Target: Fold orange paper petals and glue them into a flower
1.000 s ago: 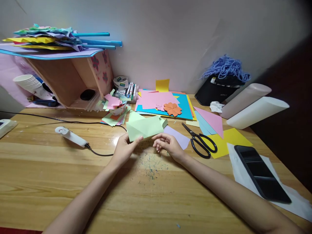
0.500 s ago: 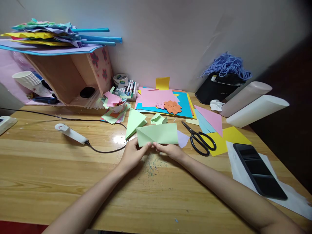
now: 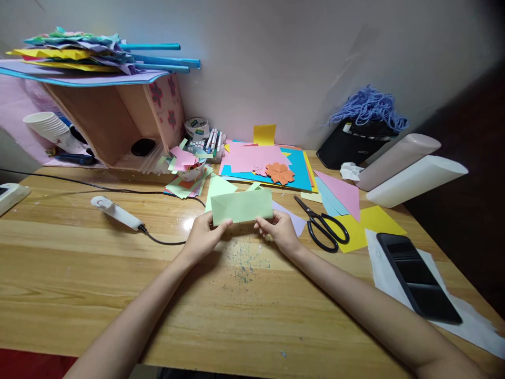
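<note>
A folded light green paper (image 3: 241, 206), a long rectangle, is held up above the wooden table between my two hands. My left hand (image 3: 205, 231) grips its lower left corner, thumb on the front face. At the lower right corner my right hand (image 3: 279, 227) pinches it, thumb in front. Behind the paper lie a green folded triangle (image 3: 219, 188) and a small green folded piece (image 3: 254, 187), both partly hidden. A lilac paper (image 3: 291, 215) shows beyond my right hand. Black-handled scissors (image 3: 321, 223) rest to the right of it.
A white glue gun (image 3: 116, 211) with a black cable lies left. Coloured sheets (image 3: 303, 168) with an orange paper flower (image 3: 280, 173) are at the back. Right are yellow paper (image 3: 365, 229), a phone (image 3: 418, 279) and white bottles. A pink box (image 3: 165, 113) stands back left.
The green paper has moved left and slightly up. My hands have moved apart along its lower edge, from its middle to its corners. More of the lilac paper shows.
</note>
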The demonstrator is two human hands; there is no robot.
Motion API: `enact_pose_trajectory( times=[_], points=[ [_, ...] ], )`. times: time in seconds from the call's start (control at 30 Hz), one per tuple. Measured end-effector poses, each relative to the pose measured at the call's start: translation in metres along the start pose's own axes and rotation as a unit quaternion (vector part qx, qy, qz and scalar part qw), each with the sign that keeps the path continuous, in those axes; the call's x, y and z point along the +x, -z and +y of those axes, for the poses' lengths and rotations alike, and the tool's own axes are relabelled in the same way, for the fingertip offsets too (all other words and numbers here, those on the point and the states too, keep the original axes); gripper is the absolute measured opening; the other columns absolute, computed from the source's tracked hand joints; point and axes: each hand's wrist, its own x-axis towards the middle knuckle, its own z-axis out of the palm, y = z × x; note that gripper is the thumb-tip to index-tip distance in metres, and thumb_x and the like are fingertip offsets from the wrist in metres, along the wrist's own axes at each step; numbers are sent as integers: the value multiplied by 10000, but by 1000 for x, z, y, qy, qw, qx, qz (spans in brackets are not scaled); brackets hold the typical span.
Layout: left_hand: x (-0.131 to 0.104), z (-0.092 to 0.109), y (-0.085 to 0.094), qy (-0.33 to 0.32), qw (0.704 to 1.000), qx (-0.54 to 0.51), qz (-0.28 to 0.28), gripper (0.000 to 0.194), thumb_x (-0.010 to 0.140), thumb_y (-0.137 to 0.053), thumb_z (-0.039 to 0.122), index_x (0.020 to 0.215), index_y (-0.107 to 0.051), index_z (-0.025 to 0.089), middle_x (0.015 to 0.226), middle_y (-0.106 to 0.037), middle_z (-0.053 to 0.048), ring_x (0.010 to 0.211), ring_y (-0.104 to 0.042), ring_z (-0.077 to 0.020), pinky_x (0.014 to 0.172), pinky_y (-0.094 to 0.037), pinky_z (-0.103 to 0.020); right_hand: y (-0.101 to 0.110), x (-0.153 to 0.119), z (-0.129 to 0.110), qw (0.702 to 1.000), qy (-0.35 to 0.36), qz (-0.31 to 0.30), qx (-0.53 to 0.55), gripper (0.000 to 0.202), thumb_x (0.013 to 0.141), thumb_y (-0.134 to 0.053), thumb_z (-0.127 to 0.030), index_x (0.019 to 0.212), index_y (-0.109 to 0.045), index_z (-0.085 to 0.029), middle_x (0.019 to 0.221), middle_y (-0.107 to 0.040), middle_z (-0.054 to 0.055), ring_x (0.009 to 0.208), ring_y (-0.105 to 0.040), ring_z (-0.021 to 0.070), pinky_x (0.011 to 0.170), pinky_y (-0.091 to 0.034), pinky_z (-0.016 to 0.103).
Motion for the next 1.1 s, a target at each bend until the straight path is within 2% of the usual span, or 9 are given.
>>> enact_pose_trajectory(
  times=[0.13,0.23,0.3,0.43,0.57,0.7,0.83,0.93,1.1],
  points=[
    [6,-4,11,14,1000,11,11,302,705,-567,410,732,-606,112,676,-608,-27,646,-545,-168,575,-399,-233,3,3,2,998,29,52,9,249,706,-616,-378,597,-563,-160,562,-579,3,446,-460,81,438,-384,218],
    [8,-6,16,21,999,-21,17,330,706,-568,410,811,-614,100,746,-629,-46,694,-560,-181,626,-420,-248,5,6,3,993,43,105,42,217,726,-597,-378,678,-578,-167,597,-575,-2,472,-478,84,457,-398,212],
    [9,-7,18,20,999,-48,4,359,712,-565,410,879,-617,97,812,-643,-62,753,-571,-196,675,-432,-262,6,8,4,989,45,116,77,233,757,-557,-398,759,-591,-168,658,-590,8,522,-511,92,494,-425,214],
    [7,-6,18,16,998,-41,-53,344,707,-579,411,874,-633,115,835,-651,-60,770,-573,-197,668,-433,-257,6,8,3,992,37,65,100,349,811,-451,-480,935,-593,-186,846,-623,46,705,-577,136,593,-471,248],
    [4,-2,14,44,994,-50,-88,310,676,-611,428,716,-621,121,675,-625,-32,618,-552,-152,551,-415,-226,3,4,1,998,45,28,29,319,725,-598,-448,896,-618,-180,860,-650,54,800,-595,181,702,-483,296],
    [0,4,5,88,987,-110,-76,294,634,-656,406,675,-611,118,617,-628,-47,572,-560,-145,545,-451,-237,0,1,-1,998,48,36,22,315,691,-646,-406,908,-625,-179,887,-668,55,833,-611,201,712,-489,313],
    [-5,7,-2,98,985,-123,-70,254,637,-651,361,689,-615,115,642,-649,-68,551,-575,-147,521,-468,-249,-2,0,0,998,43,22,25,311,681,-652,-410,880,-628,-172,864,-677,64,792,-622,206,679,-500,324],
    [-7,5,-3,65,994,-84,-41,216,660,-620,332,699,-619,119,661,-659,-72,562,-599,-160,517,-468,-252,-2,-1,2,999,41,21,26,287,674,-663,-395,846,-628,-169,831,-679,57,750,-621,186,671,-494,309],
    [-5,1,6,-9,999,30,20,162,643,-604,264,541,-560,145,504,-597,-16,486,-581,-146,450,-410,-213,-3,-2,4,999,32,17,10,243,668,-667,-385,753,-611,-164,702,-649,32,636,-598,160,569,-472,276]
  ],
)
